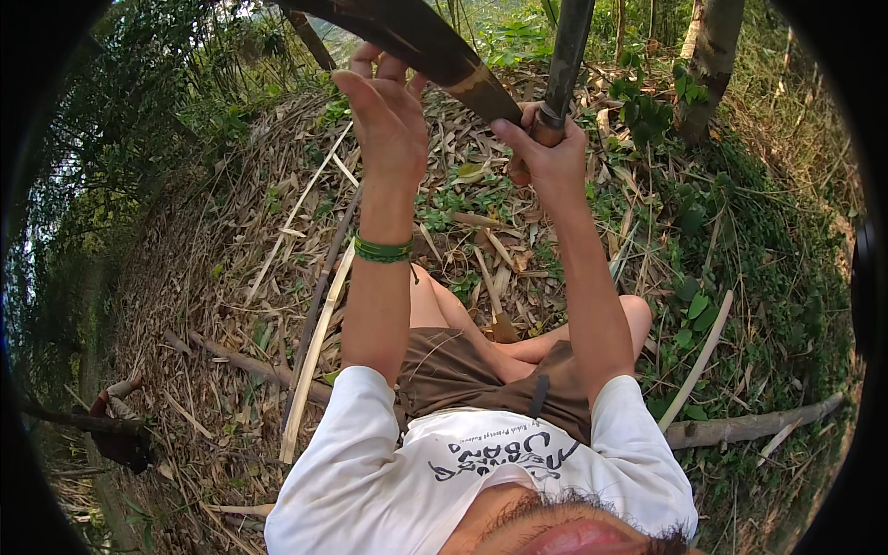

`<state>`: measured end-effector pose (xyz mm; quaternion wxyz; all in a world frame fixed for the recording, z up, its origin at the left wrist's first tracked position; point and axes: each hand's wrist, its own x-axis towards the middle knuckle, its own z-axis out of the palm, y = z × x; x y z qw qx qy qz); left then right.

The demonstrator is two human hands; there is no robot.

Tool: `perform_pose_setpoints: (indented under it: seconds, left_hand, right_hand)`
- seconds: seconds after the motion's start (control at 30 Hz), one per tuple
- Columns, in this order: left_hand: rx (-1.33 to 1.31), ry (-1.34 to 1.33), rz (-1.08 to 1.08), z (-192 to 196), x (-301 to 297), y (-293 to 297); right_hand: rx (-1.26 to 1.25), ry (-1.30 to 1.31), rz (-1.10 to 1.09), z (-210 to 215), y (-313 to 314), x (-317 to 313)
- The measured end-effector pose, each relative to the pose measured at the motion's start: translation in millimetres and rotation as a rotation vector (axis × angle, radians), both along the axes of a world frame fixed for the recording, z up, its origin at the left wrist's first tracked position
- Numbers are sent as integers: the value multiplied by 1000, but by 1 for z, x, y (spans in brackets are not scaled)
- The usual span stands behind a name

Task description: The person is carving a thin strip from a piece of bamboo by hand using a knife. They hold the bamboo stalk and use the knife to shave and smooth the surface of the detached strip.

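Up top, R fingers (521,170) grip knife hndl (548,136), L fingers (392,67) spread by dk strip (421,42).

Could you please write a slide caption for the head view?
Right hand gripping a dark tool, left hand beside a dark curved strip, outdoors.

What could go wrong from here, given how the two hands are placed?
The right hand is closed around the grey tool at its brown handle, with the narrow end of the dark curved piece by its thumb; either might slip. The left hand is open beside that piece, so it may tip. Both objects run out of view, so their far ends could catch something unseen.
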<state>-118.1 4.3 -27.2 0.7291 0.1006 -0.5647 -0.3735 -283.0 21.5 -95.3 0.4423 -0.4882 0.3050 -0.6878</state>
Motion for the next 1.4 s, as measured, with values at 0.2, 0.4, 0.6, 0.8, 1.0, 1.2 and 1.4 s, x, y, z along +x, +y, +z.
perform_pose_setpoints:
  seconds: [0.2, 0.4, 0.6, 0.8, 1.0, 1.2, 1.4]
  left_hand:
    - [390, 56, 94, -84, 0, 8]
    - [959, 132, -258, -196, -37, 15]
    - [1159, 241, -462, -234, -48, -8]
    - [1046, 624, -501, -212, -42, -49]
    - [942, 975, -233, -161, -7, -76]
    - [842, 999, 173, -101, 70, -56]
    - [347, 761, 395, -10, 151, 0]
  right_hand:
    - [-411, -169, -174, 57, -4, -54]
    - [-453, -483, -53, 117, 43, -129]
    - [-488, -604, -20, 127, 87, -211]
    - [-428, -695, -85, 105, 102, -283]
    - [-322, -899, 16, 54, 69, -298]
    - [-145, -1067, 1, -19, 6, -268]
    - [468, -875, -179, -119, -56, -192]
